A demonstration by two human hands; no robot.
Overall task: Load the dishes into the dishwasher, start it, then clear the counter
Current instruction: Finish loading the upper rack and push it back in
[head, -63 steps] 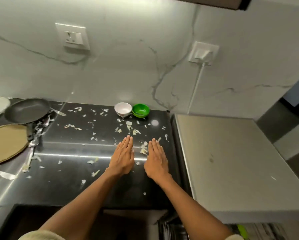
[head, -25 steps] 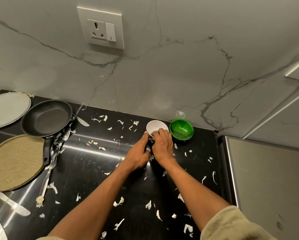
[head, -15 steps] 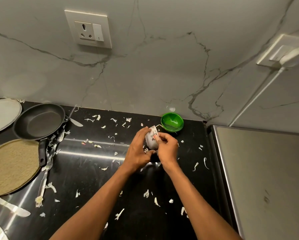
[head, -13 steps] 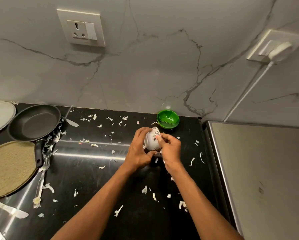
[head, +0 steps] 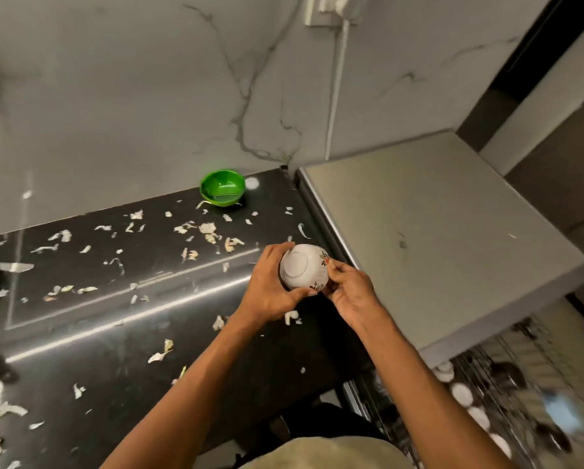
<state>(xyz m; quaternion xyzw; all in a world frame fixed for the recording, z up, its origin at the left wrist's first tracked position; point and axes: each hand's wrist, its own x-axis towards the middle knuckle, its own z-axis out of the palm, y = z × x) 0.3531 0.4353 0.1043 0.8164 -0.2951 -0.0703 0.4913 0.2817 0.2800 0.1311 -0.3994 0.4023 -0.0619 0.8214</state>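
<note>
A small white bowl (head: 302, 265) with a red flower pattern is held upside down above the black counter (head: 97, 333), its base ring facing up. My left hand (head: 270, 286) grips it from the left, fingers curled over its far side and thumb under its near side. My right hand (head: 346, 289) pinches its right rim. A green bowl (head: 222, 187) sits upright on the counter against the marble wall. The dishwasher (head: 436, 225) stands to the right, its grey top bare, and its pulled-out wire rack (head: 507, 384) shows blurred at lower right.
Pale vegetable scraps (head: 209, 228) litter the counter. A knife blade (head: 11, 266) lies at the left edge. A white power cord (head: 334, 96) runs down the wall from a socket to behind the dishwasher. Round white items lie in the rack, too blurred to identify.
Both hands took the white bowl from beside the green one, lifted it, turned it upside down and carried it right and nearer. The view swung right toward the dishwasher.
</note>
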